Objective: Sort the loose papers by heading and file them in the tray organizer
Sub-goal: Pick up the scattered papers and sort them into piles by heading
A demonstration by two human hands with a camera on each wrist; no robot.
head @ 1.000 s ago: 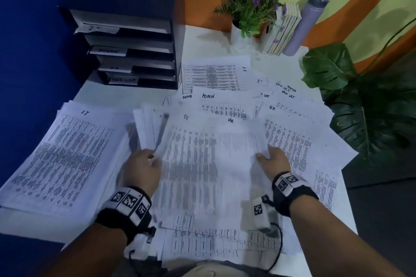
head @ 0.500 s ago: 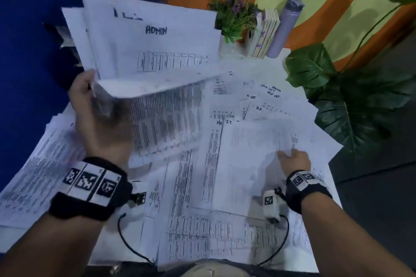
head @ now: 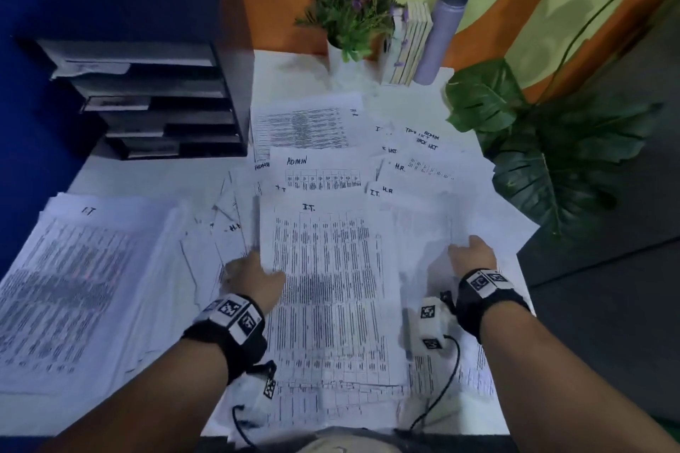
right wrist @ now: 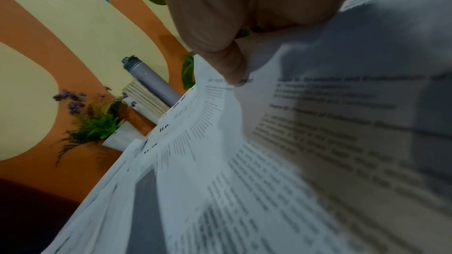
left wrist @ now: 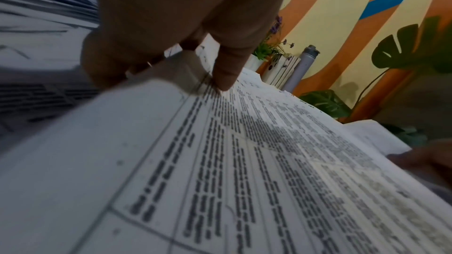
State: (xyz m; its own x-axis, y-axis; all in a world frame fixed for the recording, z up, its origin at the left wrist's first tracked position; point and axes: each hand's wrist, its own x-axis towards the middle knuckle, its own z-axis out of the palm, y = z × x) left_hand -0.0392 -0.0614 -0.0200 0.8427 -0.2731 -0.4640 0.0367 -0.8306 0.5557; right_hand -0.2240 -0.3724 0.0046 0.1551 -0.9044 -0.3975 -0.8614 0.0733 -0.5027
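Note:
Loose printed papers cover the white table [head: 279, 77]. A sheet headed I.T. [head: 331, 287] lies on top in the middle. My left hand [head: 254, 276] pinches its left edge, thumb on top and fingers curled under, as the left wrist view shows for the left hand [left wrist: 171, 49]. My right hand [head: 473, 254] pinches a pale sheet [head: 423, 232] at the right; in the right wrist view the right hand [right wrist: 232, 55] has its thumb on that sheet [right wrist: 330, 123], which curls upward. An I.T. stack [head: 73, 287] lies at the left. The black tray organizer [head: 147, 103] stands at the back left.
Sheets headed ADMIN [head: 320, 173] and H.R. [head: 301, 129] lie behind the middle sheet. At the table's back stand a potted plant [head: 353, 22], books [head: 408, 44] and a grey bottle [head: 441, 26]. Large green leaves [head: 544, 158] overhang the right edge.
My left hand has come down from holding a bundle of sheets raised at the left and now pinches the I.T. sheet's edge. My right hand stays on the papers at the right.

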